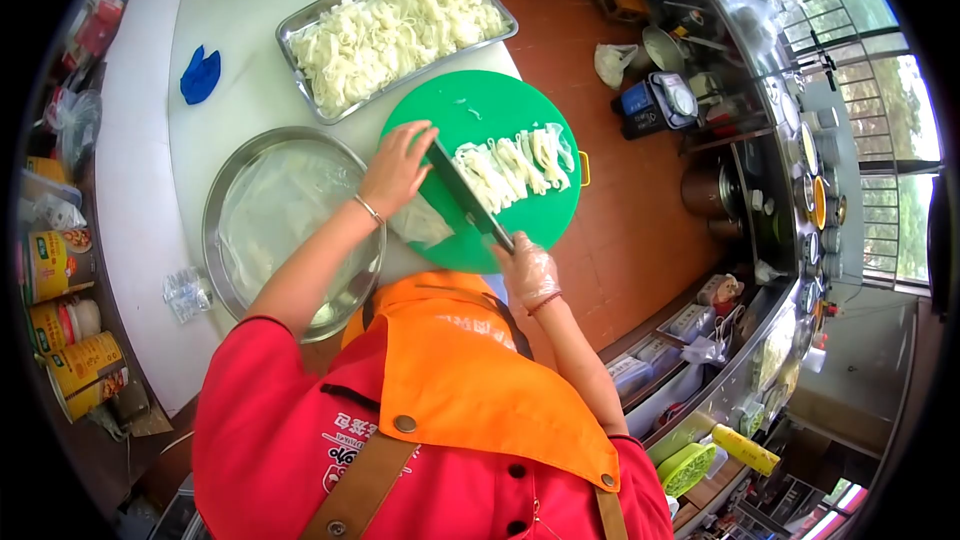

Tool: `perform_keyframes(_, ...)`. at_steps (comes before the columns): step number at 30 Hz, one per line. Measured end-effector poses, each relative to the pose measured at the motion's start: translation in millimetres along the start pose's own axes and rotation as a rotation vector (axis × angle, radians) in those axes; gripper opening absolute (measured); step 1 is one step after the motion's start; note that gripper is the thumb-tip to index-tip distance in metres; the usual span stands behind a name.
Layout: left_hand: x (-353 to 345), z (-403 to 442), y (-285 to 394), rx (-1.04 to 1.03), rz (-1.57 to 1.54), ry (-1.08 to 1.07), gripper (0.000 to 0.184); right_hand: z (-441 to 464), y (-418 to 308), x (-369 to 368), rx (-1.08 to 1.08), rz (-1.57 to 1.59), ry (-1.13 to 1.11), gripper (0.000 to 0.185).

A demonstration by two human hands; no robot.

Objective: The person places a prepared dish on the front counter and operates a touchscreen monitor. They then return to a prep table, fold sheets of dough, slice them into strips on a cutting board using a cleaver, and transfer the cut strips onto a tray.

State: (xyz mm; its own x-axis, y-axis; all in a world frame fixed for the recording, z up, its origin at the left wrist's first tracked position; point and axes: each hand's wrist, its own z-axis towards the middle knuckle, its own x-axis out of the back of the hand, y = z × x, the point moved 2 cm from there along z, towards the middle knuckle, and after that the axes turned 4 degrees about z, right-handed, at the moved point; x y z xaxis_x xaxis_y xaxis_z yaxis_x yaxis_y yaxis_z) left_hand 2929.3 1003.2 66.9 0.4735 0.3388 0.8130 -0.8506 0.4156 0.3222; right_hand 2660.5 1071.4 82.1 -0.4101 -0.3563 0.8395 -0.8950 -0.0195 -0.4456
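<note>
A cleaver [462, 187] lies across the round green cutting board [430, 105]. My right hand [527, 270], in a clear plastic glove, is closed round its handle. The fingertips of my left hand [398, 168] touch the far end of the blade; whether they pinch it is unclear. White noodle-like strips [512, 168] lie in a row on the board to the right of the blade. A pale folded sheet [420, 223] sits left of the blade, partly off the board. The round metal pan [215, 225] beside my left forearm holds a thin translucent sheet [285, 200].
Behind the board, a rectangular metal tray [335, 118] is heaped with white strips [390, 35]. A blue cloth-like item [200, 75] lies at the table's left. Yellow-labelled cans [85, 370] stand at far left. A counter with pots [712, 190] runs along the right.
</note>
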Motion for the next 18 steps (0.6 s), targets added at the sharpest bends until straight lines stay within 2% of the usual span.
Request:
perform_keyframes(3, -14, -20, 4, 0.488, -0.462, 0.217, 0.056, -3, 12, 18, -0.033, 0.268, 0.076, 0.031)
perform_keyframes(6, -57, -59, 7, 1.162, -1.368, -0.074, 0.042, -5, 47, 22, -0.053, 0.675, -0.015, 0.033)
perform_keyframes(7, -63, -66, 13, 1.236, -1.454, -0.096, 0.041, -4, 51, 27, -0.059, 0.807, -0.049, 0.033)
perform_keyframes(9, -75, -74, 24, 1.382, -1.626, -0.142, 0.04, 0, 51, 45, -0.117, 0.705, -0.054, 0.036)
perform_keyframes(11, -85, -67, 28, 1.383, -1.734, -0.133, 0.037, 9, 49, 60, -0.136, 0.569, -0.036, 0.036)
perform_keyframes(15, -100, -43, 49, 1.371, -1.795, -0.157, 0.03, 48, 27, 93, 0.173, -0.214, 0.142, 0.031)
perform_keyframes(18, -116, -44, 62, 1.407, -1.739, -0.116, 0.024, 91, 3, 100, 0.358, -0.464, 0.103, 0.029)
